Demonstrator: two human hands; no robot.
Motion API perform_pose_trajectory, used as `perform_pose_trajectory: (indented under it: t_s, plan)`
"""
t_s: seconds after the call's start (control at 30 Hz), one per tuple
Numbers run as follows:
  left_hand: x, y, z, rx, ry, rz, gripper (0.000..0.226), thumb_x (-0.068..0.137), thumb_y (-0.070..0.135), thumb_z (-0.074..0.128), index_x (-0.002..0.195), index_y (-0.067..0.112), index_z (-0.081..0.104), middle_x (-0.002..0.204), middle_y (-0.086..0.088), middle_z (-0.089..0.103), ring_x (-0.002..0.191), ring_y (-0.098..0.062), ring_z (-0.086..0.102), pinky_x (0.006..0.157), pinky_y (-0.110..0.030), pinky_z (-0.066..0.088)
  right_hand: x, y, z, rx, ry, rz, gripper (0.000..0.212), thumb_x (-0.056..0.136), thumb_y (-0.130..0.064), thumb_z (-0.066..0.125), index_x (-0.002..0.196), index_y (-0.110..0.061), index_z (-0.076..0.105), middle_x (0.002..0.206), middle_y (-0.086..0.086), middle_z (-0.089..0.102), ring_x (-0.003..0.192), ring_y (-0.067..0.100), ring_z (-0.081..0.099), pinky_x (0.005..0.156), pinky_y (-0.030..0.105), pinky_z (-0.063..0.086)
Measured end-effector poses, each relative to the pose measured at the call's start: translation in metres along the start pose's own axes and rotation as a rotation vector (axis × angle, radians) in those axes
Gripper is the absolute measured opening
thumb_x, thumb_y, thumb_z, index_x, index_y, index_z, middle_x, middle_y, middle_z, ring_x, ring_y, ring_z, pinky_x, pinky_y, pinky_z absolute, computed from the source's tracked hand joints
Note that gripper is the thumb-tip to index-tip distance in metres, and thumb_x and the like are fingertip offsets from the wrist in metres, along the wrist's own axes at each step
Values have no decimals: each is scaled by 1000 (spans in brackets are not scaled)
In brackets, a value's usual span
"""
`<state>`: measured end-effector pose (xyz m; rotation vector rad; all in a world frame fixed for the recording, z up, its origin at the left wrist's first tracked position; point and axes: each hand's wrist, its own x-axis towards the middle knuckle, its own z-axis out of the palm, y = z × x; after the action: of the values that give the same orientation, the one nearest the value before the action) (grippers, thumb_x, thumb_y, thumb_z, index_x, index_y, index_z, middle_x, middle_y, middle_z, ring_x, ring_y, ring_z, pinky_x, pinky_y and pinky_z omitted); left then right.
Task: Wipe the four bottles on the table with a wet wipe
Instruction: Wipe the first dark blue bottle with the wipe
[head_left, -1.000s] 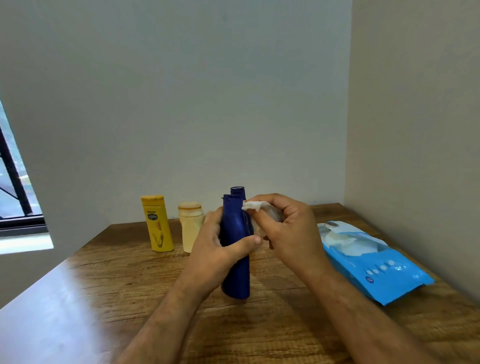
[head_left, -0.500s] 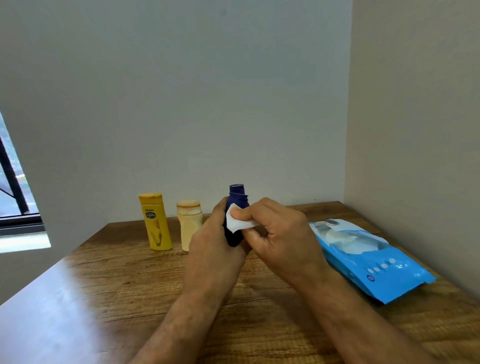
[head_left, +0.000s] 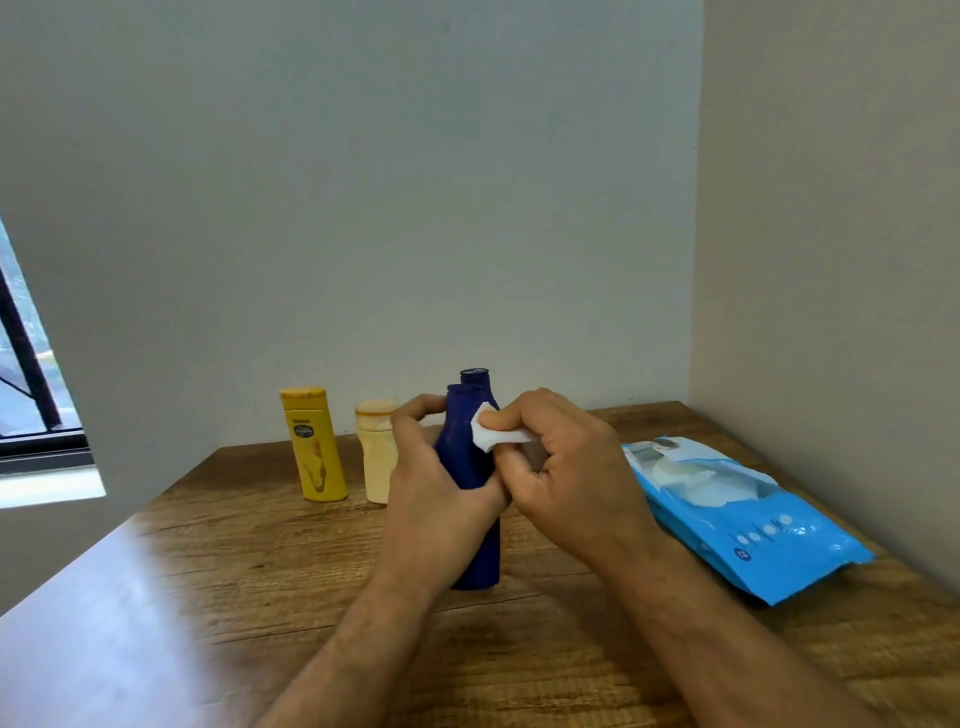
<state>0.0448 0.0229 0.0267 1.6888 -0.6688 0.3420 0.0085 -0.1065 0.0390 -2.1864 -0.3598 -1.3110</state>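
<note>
Lifted into fuller view, blue bottle (head_left: 464, 457) beside opened wipe pack (head_left: 737, 514).

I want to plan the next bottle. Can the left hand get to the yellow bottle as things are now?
Probably yes, once freed. The left hand grips the blue bottle, so it must let go first. The yellow bottle stands just to its left, with bare table in between.

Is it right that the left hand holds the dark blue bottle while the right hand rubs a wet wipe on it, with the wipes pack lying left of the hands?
Not quite. The head view shows the wipes pack lying right of the hands. The rest holds: left hand holds the dark blue bottle, right hand rubs the wet wipe on it.
</note>
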Motion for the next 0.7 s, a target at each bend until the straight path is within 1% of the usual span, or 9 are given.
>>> perform_pose_trajectory:
  t_s: [0.07,0.1,0.17,0.23,0.33,0.43,0.57,0.63,0.7]
  plan:
    - [1,1,0,-100,-39,-58,63,76,11,80,116,31,36,93,3,68,76,-15,70,67,-29,61,2,2,-2,75,24,76,14,84,-13,63,94,-23,65,87,-13,63,80,5,59,64,10,45]
    - [1,1,-1,-157,-77,-81,61,74,16,80,116,29,39,100,-4,65,76,-18,69,70,-32,61,2,3,-3,126,34,103,16,84,-12,63,95,-24,66,88,-14,64,83,5,60,65,10,45]
    - [2,0,-3,-315,-129,-124,62,64,28,76,119,22,47,106,-12,63,76,-23,65,71,-34,60,2,3,-4,204,36,129,17,88,-12,63,96,-26,66,90,-16,65,88,6,62,67,11,47]
    - [4,0,-6,-501,-131,-172,55,66,28,68,119,16,56,102,-14,66,77,-25,64,68,-33,58,3,3,-3,232,27,159,16,91,-17,62,97,-31,64,91,-18,64,90,5,61,68,10,48]
    - [4,6,-10,-665,-127,-239,27,84,22,56,107,16,69,88,-10,72,74,-24,68,65,-37,58,3,3,0,281,26,195,12,93,-22,61,97,-34,64,94,-18,65,93,3,62,70,9,49]
    - [4,5,-9,-666,-127,-268,30,97,19,40,103,15,69,81,-8,72,70,-22,70,66,-38,57,4,2,-1,344,41,209,6,94,-26,61,97,-30,64,94,-15,67,92,4,63,69,10,50]
    - [4,5,-9,-568,-155,-245,31,102,19,35,103,17,66,70,-5,70,59,-19,66,52,-33,56,6,-1,-3,417,56,235,6,91,-30,63,96,-31,67,92,-13,68,92,4,64,70,12,52]
    - [4,7,-10,-557,-156,-227,32,103,17,34,110,19,66,71,-6,70,57,-18,65,48,-30,55,6,-2,-3,462,45,237,6,91,-28,64,95,-31,67,93,-13,69,93,4,65,70,14,53]
    - [4,8,-11,-598,-155,-234,30,101,19,39,121,18,62,76,-10,70,58,-21,64,47,-30,54,4,-1,-2,462,7,244,6,92,-26,64,95,-31,66,91,-13,69,90,3,67,69,16,55]
